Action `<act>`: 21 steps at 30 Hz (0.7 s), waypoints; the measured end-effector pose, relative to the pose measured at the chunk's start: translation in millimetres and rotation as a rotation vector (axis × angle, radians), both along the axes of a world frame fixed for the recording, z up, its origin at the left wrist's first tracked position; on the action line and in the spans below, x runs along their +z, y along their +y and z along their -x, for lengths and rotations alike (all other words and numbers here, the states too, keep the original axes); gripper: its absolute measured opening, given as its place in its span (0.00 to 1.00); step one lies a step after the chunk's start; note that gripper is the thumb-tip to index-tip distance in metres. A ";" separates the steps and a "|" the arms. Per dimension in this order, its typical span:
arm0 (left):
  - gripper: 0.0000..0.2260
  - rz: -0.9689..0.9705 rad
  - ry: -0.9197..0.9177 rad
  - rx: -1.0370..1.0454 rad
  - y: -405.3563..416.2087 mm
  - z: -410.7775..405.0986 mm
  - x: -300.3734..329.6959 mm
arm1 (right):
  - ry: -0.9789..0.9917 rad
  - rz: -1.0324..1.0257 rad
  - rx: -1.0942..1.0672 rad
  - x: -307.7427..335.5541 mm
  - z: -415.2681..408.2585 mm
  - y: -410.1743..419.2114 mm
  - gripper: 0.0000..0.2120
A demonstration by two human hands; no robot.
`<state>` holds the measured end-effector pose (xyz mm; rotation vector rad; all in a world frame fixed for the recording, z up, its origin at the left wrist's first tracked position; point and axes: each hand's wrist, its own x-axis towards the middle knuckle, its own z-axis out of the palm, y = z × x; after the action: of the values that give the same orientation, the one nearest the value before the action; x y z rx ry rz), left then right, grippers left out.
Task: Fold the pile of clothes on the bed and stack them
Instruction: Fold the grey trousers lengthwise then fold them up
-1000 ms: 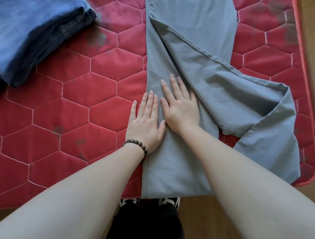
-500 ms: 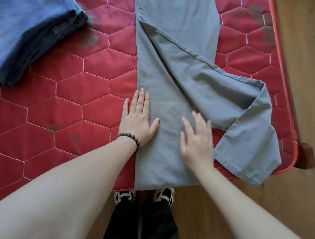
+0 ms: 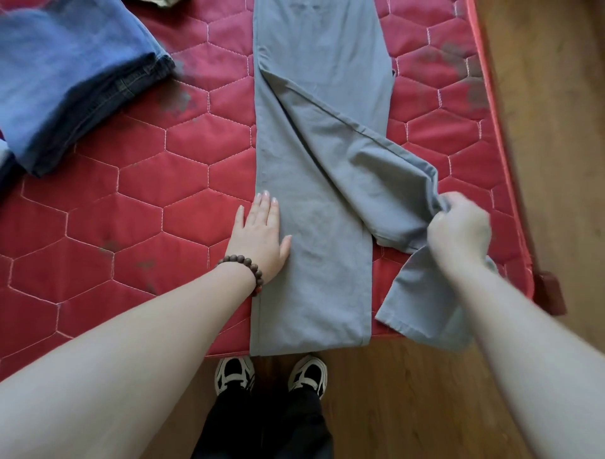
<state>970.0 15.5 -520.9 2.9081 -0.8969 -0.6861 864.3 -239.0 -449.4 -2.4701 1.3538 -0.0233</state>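
While left hand (image 3: 262,239) stays, right hand (image 3: 458,229) now grips trousers (image 3: 314,163).

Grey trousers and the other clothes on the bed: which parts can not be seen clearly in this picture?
- Grey trousers: the top is cut off by the upper edge of the head view.
- Loose trouser leg: its gripped part is hidden by the right hand, which is motion-blurred.
- Jeans: cut off by the left and upper edges, and blurred.
- Beige item: only a sliver shows at the upper edge; what it is cannot be told.
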 end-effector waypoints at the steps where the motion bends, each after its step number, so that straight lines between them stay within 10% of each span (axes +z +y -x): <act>1: 0.30 0.048 0.013 0.006 1.8 7.1 7.0 | -0.056 -0.005 0.100 2.3 11.1 18.8 0.18; 5: 0.24 0.396 0.187 0.192 5.4 37.7 37.5 | -0.141 -0.107 0.390 0.1 54.3 94.7 0.28; 9: 0.19 0.713 0.632 0.826 -5.9 59.2 53.3 | -0.048 -0.258 0.671 -5.6 79.6 158.9 0.31; 12: 0.21 0.638 0.702 1.002 -1.7 71.2 49.2 | 0.125 -0.566 0.765 -9.8 83.1 170.8 0.25; 21: 0.12 0.438 0.597 0.900 30.7 105.1 33.1 | 0.080 -0.412 0.026 -24.8 84.6 111.4 0.25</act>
<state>864.9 46.2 -487.8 2.1390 0.2908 -0.9778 779.7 -127.6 -474.2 -2.1585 1.2132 0.3303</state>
